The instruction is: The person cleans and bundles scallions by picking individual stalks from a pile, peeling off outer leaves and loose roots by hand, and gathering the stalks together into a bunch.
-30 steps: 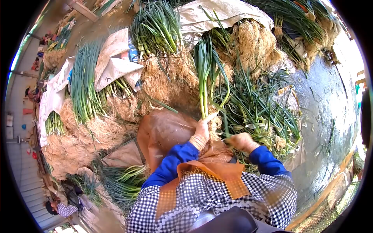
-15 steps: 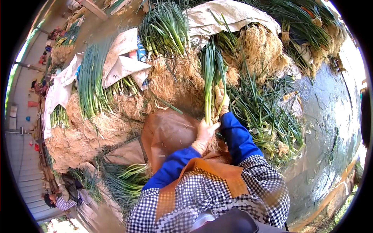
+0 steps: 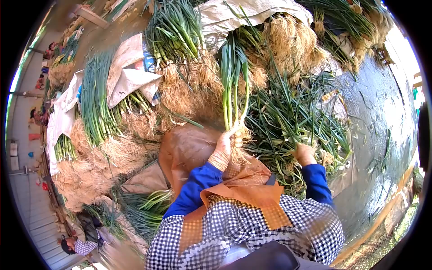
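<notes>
My left hand [image 3: 220, 152] is closed round the root end of a small bunch of green onions [image 3: 231, 96], held upright over the brown apron on my lap. Their white bulbs and stringy roots hang beside my fingers, and the dark green leaves point away from me. Over the near edge of a heap of loose green leaves [image 3: 288, 117], my right hand [image 3: 305, 154] has its fingers curled in. What those fingers hold, if anything, is hidden among the leaves. The brown apron [image 3: 189, 139] spreads just beyond my left hand.
Bundled green onions with long roots [image 3: 177, 36] stand ahead, and more bundles [image 3: 96, 99] lie at left. A pale sack [image 3: 256, 13] covers others at the back. Wet grey floor [image 3: 373, 130] lies at right. Another person [image 3: 81, 245] is at lower left.
My right hand has left the green onions and moved right, down to the leaf heap. My left hand keeps the bunch, which now shows fewer leaves and its bulbs. The view has shifted slightly.
</notes>
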A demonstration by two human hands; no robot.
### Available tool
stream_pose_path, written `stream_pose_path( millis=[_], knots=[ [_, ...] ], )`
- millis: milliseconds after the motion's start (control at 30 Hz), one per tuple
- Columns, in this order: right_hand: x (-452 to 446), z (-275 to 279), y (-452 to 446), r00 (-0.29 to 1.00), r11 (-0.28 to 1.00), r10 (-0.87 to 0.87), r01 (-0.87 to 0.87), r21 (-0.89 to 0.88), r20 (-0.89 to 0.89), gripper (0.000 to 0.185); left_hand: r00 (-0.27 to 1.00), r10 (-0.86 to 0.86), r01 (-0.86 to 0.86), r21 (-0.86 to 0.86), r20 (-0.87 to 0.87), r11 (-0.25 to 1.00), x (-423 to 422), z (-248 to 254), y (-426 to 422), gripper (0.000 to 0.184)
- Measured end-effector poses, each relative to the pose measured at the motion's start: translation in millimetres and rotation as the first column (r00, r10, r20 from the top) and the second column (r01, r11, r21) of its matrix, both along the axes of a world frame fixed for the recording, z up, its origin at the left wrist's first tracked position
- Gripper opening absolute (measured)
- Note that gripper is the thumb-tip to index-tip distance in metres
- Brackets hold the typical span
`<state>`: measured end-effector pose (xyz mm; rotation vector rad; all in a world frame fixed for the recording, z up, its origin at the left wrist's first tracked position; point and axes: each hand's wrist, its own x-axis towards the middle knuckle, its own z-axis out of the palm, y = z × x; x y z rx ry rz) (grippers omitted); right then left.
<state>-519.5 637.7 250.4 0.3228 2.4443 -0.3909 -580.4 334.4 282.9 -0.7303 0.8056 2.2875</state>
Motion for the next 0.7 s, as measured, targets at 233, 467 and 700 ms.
stream_pose_path(
  millis=[233,467,700],
  knots=[
    [-109.7,-4.2,-137.7,0.919,0.191,-0.391,0.12,-0.974,0.036,0.054,0.993,0.022,-0.052,0.257,0.12,0.965,6.0,14.1,2.6,0.021],
    [-58.5,24.6,-137.4,0.92,0.359,-0.323,-0.097,-0.928,-0.221,0.016,0.984,0.036,-0.076,0.228,0.173,0.971,4.7,0.9,-4.2,0.024],
    [-28.0,74.7,-70.6,0.662,0.651,0.467,-0.706,-0.279,-0.587,0.013,0.99,-0.048,0.007,0.286,0.134,0.958,23.4,1.2,23.5,0.02]
  ],
)
